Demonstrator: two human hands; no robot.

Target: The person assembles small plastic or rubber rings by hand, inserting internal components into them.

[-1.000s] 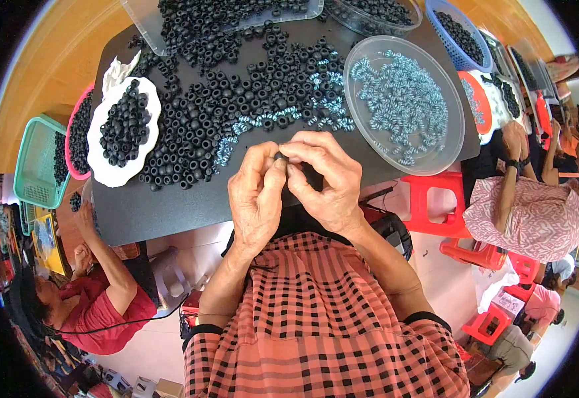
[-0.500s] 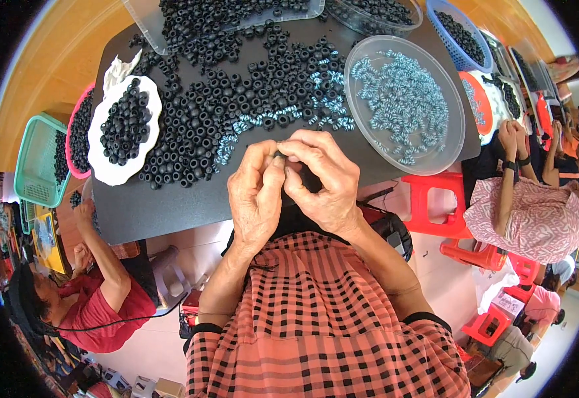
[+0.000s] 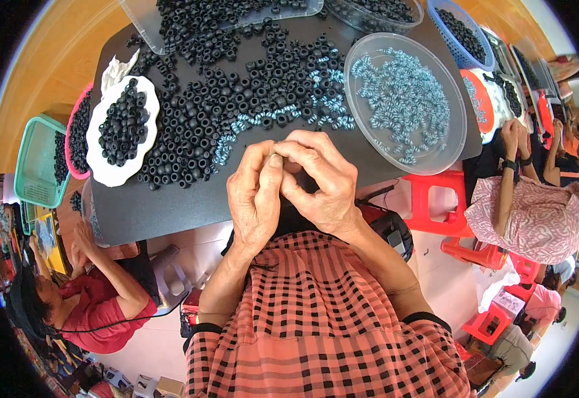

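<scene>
My left hand (image 3: 255, 199) and my right hand (image 3: 324, 180) meet fingertip to fingertip over the near edge of the dark table. Both are closed in a pinch. Whatever sits between the thumbs and forefingers is too small and too covered by the fingers to name. Just beyond them lie many black ring-shaped parts (image 3: 200, 109) in a wide heap. A band of small light-blue metallic coils (image 3: 256, 119) runs along the heap's near side. More of these coils fill a round clear plastic lid or dish (image 3: 458, 99) to the right of my hands.
A white scalloped plate (image 3: 112, 174) of black parts stands at left, near a green basket (image 3: 29, 159). Clear containers (image 3: 145, 33) of black parts are at the back, a blue basket (image 3: 443, 33) at back right. Co-workers sit either side; a red stool (image 3: 428, 199) stands right.
My fingers have shifted slightly, and the dark spot between them no longer shows. The co-worker's hands at left have moved closer together.
</scene>
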